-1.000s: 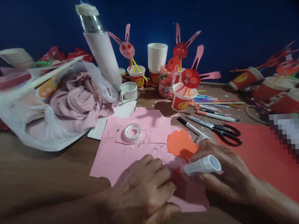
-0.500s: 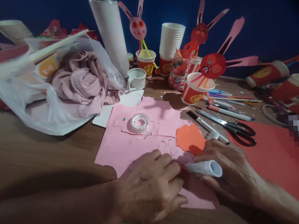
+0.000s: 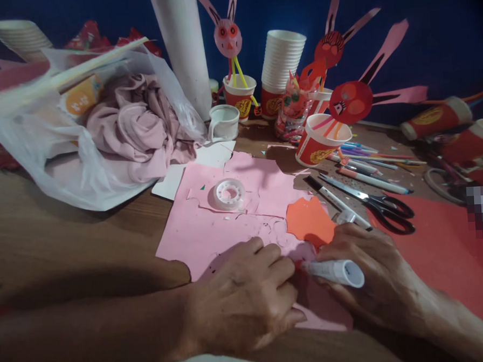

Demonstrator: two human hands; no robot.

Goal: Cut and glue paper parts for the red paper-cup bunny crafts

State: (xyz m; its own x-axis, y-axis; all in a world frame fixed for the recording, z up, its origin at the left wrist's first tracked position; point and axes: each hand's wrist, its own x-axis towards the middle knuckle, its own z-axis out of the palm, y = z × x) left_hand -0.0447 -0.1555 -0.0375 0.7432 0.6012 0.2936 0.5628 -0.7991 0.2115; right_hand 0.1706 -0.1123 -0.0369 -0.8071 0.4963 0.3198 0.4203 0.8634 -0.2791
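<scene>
While right grip (image 3: 373, 268) clasps white tube (image 3: 337, 271), left grip (image 3: 247, 299) unclear — flask (image 3: 183, 54) now cropped above

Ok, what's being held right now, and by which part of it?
The right-hand grip has the white tube near its narrower end. The left-hand grip lies over the pink paper; whether it holds anything is hidden.

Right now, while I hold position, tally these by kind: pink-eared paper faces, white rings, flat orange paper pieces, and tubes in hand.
Pink-eared paper faces: 3
White ring: 1
Flat orange paper piece: 1
White tube in the right hand: 1
Total: 6
</scene>
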